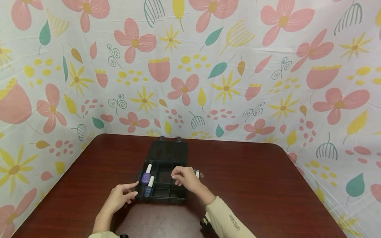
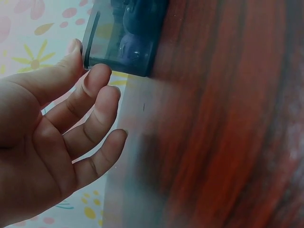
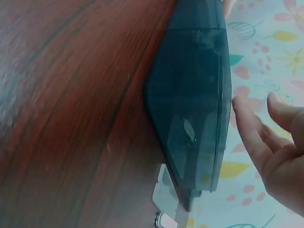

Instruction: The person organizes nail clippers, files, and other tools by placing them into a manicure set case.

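A dark translucent compartment box (image 1: 162,199) lies on the table with its lid (image 1: 168,151) folded back. In its left compartments are a purple nail polish bottle (image 1: 146,178) and a dark blue nail polish bottle (image 1: 148,187), both with white caps. My left hand (image 1: 118,195) holds the box's left side near the front corner with thumb and fingertips. Above the right-hand compartments hovers my right hand (image 1: 186,178); in the right wrist view its thumb and forefinger are apart with nothing visible between them. A small pale oval piece (image 3: 189,130) shows through the box wall.
Beside the box's right side, partly behind my right hand, lie a small whitish item (image 1: 197,173) and a clear rounded piece (image 1: 202,175). Behind the dark red wooden table (image 1: 253,185) hangs a floral cloth (image 1: 184,89).
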`<state>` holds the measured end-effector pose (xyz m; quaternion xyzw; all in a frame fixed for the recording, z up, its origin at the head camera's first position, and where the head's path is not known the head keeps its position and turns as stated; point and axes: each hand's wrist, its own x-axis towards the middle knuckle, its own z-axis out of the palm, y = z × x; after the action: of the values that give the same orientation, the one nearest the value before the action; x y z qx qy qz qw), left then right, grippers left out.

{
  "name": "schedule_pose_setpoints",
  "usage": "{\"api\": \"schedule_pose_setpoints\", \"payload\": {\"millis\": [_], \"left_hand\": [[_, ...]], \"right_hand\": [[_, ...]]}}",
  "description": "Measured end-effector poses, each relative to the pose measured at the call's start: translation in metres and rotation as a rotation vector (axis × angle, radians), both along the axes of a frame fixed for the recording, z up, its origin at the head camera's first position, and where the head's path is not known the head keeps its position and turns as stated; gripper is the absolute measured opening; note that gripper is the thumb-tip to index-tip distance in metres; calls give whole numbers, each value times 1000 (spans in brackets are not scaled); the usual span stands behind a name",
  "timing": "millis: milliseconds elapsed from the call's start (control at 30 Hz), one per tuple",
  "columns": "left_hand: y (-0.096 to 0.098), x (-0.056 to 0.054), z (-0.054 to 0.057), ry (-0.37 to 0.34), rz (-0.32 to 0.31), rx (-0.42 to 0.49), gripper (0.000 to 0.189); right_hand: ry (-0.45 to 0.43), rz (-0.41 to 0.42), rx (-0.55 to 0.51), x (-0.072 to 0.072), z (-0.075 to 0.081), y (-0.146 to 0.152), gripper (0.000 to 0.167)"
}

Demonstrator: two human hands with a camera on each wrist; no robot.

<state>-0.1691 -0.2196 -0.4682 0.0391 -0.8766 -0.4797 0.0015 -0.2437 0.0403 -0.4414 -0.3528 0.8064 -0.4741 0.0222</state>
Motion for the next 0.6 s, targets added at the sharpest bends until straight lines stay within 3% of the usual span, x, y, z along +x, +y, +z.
{"api": "schedule_pose_setpoints", "payload": {"millis": [333, 533, 600], "left_hand": [[1, 1, 2, -8, 0, 4, 37], [1, 1, 2, -15, 1, 1, 38], [1, 1, 2, -19, 2, 2, 38]], "right_hand": [[26, -63, -62, -3, 0, 13, 7], [68, -62, -86, 13, 26, 20, 4], [80, -77, -72, 13, 27, 24, 5]]}}
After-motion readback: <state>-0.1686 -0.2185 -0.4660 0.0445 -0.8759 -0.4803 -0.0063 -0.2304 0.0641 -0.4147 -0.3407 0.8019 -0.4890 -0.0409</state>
